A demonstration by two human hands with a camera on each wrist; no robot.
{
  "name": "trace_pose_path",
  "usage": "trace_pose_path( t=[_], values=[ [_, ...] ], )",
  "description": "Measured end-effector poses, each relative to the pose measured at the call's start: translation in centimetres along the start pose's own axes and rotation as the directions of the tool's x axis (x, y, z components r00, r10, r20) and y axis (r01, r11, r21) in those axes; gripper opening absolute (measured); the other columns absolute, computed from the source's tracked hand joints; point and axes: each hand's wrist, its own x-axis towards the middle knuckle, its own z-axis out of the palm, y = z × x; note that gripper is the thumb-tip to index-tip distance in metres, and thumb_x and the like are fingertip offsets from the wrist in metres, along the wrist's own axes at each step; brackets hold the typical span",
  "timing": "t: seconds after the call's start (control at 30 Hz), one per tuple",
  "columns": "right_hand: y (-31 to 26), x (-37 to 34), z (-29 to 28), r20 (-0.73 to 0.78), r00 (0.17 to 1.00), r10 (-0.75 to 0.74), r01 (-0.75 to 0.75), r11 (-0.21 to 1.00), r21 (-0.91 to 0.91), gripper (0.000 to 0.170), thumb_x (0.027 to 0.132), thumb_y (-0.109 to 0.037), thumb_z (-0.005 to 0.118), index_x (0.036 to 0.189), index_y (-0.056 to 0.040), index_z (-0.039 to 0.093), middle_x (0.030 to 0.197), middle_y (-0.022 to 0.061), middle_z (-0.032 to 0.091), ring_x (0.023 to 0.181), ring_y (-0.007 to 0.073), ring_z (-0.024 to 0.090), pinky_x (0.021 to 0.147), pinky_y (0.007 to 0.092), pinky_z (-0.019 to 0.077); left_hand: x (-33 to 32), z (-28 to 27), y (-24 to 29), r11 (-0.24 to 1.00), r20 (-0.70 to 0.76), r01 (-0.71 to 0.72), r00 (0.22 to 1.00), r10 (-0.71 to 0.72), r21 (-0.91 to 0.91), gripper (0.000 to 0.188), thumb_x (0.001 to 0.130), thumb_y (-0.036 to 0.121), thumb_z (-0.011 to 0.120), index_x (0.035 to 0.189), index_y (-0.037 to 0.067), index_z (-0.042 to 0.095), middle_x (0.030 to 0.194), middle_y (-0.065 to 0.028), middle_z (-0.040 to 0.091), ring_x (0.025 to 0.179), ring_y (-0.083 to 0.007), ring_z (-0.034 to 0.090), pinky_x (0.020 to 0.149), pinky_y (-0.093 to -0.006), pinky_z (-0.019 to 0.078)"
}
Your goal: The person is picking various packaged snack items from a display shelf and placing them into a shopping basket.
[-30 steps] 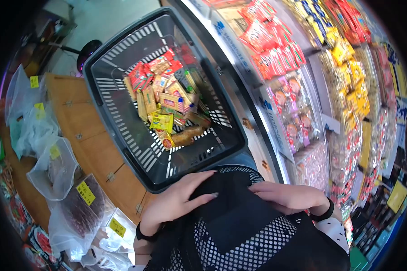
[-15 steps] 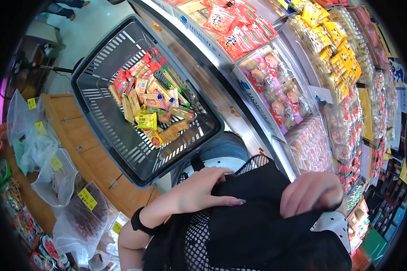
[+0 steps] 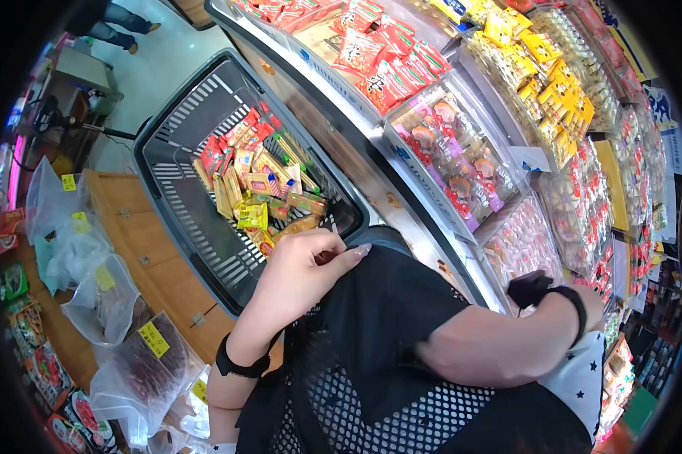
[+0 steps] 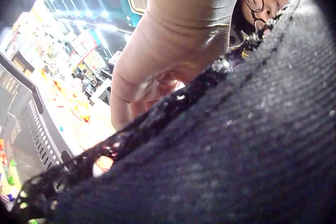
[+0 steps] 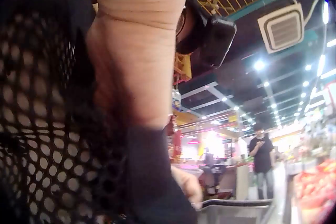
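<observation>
A black cloth piece with mesh panels [image 3: 401,401] lies across the front of the body. My left hand [image 3: 299,268] pinches its upper edge between thumb and curled fingers; in the left wrist view the same hand [image 4: 173,50] bends over a dark, glittery edge of the cloth. My right hand [image 3: 492,344] reaches across the cloth from the right, palm side and fingers hidden by the black fabric. In the right wrist view, that hand [image 5: 134,71] disappears behind a black flap. A grey shopping basket [image 3: 186,261] stands ahead, holding several snack packets [image 3: 257,178].
Display shelves with red packets [image 3: 386,57], yellow packets [image 3: 549,87] and clear boxes [image 3: 454,151] rise close on the right. To the left are a wooden cabinet [image 3: 140,231] and bagged goods with yellow labels [image 3: 155,340]. A person's legs [image 3: 121,26] show at far left.
My right hand has lifted off the cloth, then come back down across it toward the left. My left hand has moved up slightly, its fingers closing on the edge. The view has shifted.
</observation>
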Motion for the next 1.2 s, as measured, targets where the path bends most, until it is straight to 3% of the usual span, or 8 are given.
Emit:
trace_pose_path(
  t=[0.07,0.1,0.3,0.67,0.83,0.97,1.07,1.2],
  values=[
    [0.0,1.8,0.5,0.195,0.970,0.142,-0.143,0.990,-0.009,0.020,0.072,-0.007,0.049,0.091,0.0003,0.050,0.095,0.0173,0.053,0.094,0.0198,0.053,0.074,0.0253,0.0447,-0.1,0.6,-1.1,0.998,-0.006,-0.053,0.999,0.053,-0.016,0.028,0.078,0.023,0.062,0.069,-0.003,0.056,0.056,-0.0084,0.049,0.049,-0.0131,0.045,0.048,-0.0264,0.0371],
    [1.1,3.3,2.9,0.186,0.972,0.146,-0.144,0.989,-0.022,0.020,0.072,-0.007,0.049,0.091,0.0003,0.050,0.095,0.0173,0.053,0.094,0.0198,0.053,0.074,0.0253,0.0447,-0.1,0.9,-1.7,0.996,-0.050,-0.066,0.997,0.063,-0.055,0.028,0.078,0.023,0.062,0.069,-0.003,0.056,0.056,-0.0084,0.049,0.049,-0.0133,0.046,0.049,-0.0265,0.0372],
    [4.7,7.8,5.5,-0.055,0.981,-0.184,0.192,0.956,0.223,0.023,0.071,-0.006,0.049,0.093,0.0003,0.050,0.089,0.0159,0.054,0.088,0.0214,0.055,0.071,0.0270,0.0457,-1.3,1.6,-2.9,0.997,-0.116,-0.041,0.993,0.034,-0.060,0.027,0.078,0.023,0.061,0.069,-0.002,0.060,0.060,-0.0121,0.054,0.052,-0.0200,0.052,0.051,-0.0287,0.0394],
    [4.7,10.7,4.5,-0.181,0.928,-0.325,0.359,0.910,0.208,0.028,0.070,-0.004,0.050,0.097,0.0004,0.050,0.079,0.0134,0.056,0.076,0.0244,0.058,0.064,0.0302,0.0476,-1.6,-0.6,-5.0,0.995,-0.364,-0.094,0.928,0.080,-0.019,0.028,0.079,0.018,0.059,0.064,-0.004,0.053,0.055,-0.0114,0.045,0.049,-0.0210,0.046,0.049,-0.0298,0.0353],
    [3.3,7.6,1.9,-0.288,0.926,-0.245,0.277,0.958,0.075,0.030,0.070,-0.004,0.050,0.099,0.0004,0.050,0.074,0.0123,0.057,0.071,0.0257,0.059,0.061,0.0316,0.0485,-2.0,-2.1,-4.3,0.979,-0.349,-0.043,0.937,-0.030,-0.200,0.029,0.081,0.020,0.058,0.066,-0.004,0.052,0.056,-0.0070,0.044,0.051,-0.0124,0.041,0.049,-0.0256,0.0330],
    [-1.3,3.6,-3.2,-0.217,0.976,0.005,-0.019,0.998,-0.060,0.041,0.068,-0.003,0.052,0.108,-0.0020,0.048,0.077,0.0103,0.055,0.072,0.0255,0.057,0.061,0.0339,0.0475,-2.5,-1.7,-5.0,0.967,-0.386,-0.133,0.922,0.041,-0.217,0.029,0.082,0.020,0.057,0.067,-0.004,0.052,0.057,-0.0064,0.044,0.052,-0.0121,0.042,0.050,-0.0251,0.0333],
    [-1.8,2.2,-2.8,-0.422,0.907,-0.007,0.017,1.000,0.020,0.048,0.066,-0.003,0.054,0.113,-0.0045,0.046,0.076,0.0089,0.053,0.070,0.0257,0.056,0.060,0.0349,0.0464,-3.2,-1.6,-5.3,0.968,-0.379,-0.141,0.924,0.054,-0.207,0.029,0.082,0.021,0.058,0.068,-0.004,0.053,0.058,-0.0058,0.045,0.053,-0.0110,0.042,0.050,-0.0245,0.0336],
    [-1.1,1.8,-2.1,-0.504,0.862,-0.048,0.068,0.997,0.021,0.048,0.063,-0.003,0.056,0.111,-0.0052,0.047,0.072,0.0083,0.052,0.066,0.0256,0.054,0.058,0.0344,0.0460,-3.9,-2.0,-5.0,0.959,-0.318,-0.075,0.948,-0.016,-0.273,0.029,0.082,0.022,0.058,0.069,-0.004,0.054,0.057,-0.0046,0.045,0.053,-0.0102,0.041,0.051,-0.0241,0.0335]
  ],
)
